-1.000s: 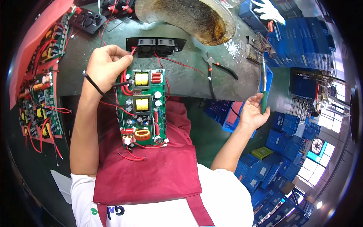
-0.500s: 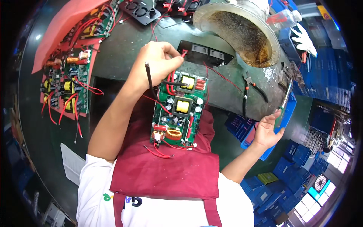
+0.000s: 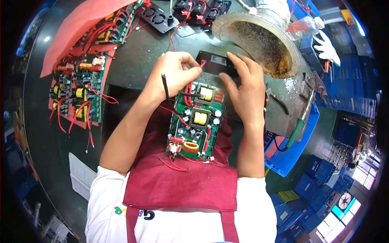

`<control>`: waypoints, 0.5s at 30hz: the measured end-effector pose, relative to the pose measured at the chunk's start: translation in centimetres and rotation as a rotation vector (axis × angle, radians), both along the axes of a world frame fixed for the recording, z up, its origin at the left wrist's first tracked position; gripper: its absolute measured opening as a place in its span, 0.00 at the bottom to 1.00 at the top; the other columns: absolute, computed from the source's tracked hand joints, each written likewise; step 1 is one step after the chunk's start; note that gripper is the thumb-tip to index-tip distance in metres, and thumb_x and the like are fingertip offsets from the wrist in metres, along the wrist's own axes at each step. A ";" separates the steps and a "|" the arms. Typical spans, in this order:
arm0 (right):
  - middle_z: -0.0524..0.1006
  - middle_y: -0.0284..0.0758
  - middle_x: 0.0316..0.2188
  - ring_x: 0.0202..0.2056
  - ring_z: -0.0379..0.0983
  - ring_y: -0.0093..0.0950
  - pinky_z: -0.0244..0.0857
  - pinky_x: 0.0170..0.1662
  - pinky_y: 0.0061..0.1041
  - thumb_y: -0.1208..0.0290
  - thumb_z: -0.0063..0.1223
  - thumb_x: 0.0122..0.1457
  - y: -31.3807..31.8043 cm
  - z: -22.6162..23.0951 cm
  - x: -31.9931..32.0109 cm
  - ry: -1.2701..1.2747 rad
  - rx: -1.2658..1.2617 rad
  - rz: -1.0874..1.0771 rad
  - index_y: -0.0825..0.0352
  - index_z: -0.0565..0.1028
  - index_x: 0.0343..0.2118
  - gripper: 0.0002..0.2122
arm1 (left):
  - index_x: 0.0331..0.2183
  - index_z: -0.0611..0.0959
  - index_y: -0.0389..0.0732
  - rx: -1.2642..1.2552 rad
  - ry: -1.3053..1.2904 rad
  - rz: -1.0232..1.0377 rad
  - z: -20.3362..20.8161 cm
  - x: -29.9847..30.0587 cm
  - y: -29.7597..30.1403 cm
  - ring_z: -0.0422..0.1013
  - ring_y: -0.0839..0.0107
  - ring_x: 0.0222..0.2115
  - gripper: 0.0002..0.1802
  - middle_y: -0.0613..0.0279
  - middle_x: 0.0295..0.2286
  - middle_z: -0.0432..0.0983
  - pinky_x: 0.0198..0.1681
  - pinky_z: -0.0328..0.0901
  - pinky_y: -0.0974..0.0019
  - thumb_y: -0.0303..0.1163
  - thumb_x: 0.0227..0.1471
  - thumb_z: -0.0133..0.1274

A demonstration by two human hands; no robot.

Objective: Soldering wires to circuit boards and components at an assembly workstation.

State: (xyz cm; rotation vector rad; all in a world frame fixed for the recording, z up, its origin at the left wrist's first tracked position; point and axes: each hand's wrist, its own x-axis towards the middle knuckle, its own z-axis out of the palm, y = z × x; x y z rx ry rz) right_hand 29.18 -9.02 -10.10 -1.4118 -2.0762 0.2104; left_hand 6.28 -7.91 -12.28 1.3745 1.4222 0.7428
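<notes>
Even, fairly bright light fills the workspace, and the white shirt comes close to washing out. Daylight glares through the windows on the right, their panes nearly blown white, and a bright streak shines at the far right. The dark workbench carries a dull sheen. The circuit board looks reasonably crisp, while the distant blue crates soften. Fisheye distortion bends straight edges toward a black, vignetted rim.
</notes>
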 end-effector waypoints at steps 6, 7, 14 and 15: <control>0.79 0.39 0.41 0.45 0.75 0.40 0.70 0.50 0.37 0.72 0.70 0.54 0.0 -0.3 -0.4 -0.018 -0.072 -0.077 0.62 0.81 0.51 0.20 | 0.37 0.88 0.33 0.037 0.000 -0.084 0.3 -0.7 -0.3 0.69 0.86 0.21 0.11 0.71 0.21 0.79 0.24 0.64 0.74 0.32 0.57 0.65; 0.79 0.39 0.41 0.44 0.75 0.40 0.70 0.49 0.37 0.71 0.70 0.54 -0.1 -0.4 -0.4 -0.019 -0.062 -0.093 0.62 0.81 0.51 0.20 | 0.37 0.88 0.32 0.090 0.006 -0.109 0.1 -0.9 -0.4 0.70 0.86 0.22 0.11 0.71 0.21 0.79 0.24 0.65 0.74 0.31 0.57 0.64; 0.78 0.41 0.41 0.44 0.75 0.39 0.69 0.50 0.34 0.69 0.70 0.56 -0.5 -1.0 0.7 0.100 -0.050 -0.144 0.65 0.79 0.53 0.21 | 0.49 0.84 0.37 0.150 -0.402 0.482 -0.9 -3.3 -6.6 0.74 0.80 0.37 0.13 0.67 0.38 0.80 0.43 0.71 0.70 0.34 0.68 0.53; 0.77 0.41 0.42 0.44 0.74 0.39 0.68 0.50 0.34 0.70 0.68 0.58 -0.7 -1.1 0.9 0.201 -0.107 -0.147 0.65 0.79 0.54 0.20 | 0.51 0.82 0.38 0.061 -0.533 0.606 -0.9 -3.7 -8.5 0.74 0.79 0.39 0.14 0.67 0.40 0.79 0.45 0.72 0.69 0.33 0.69 0.52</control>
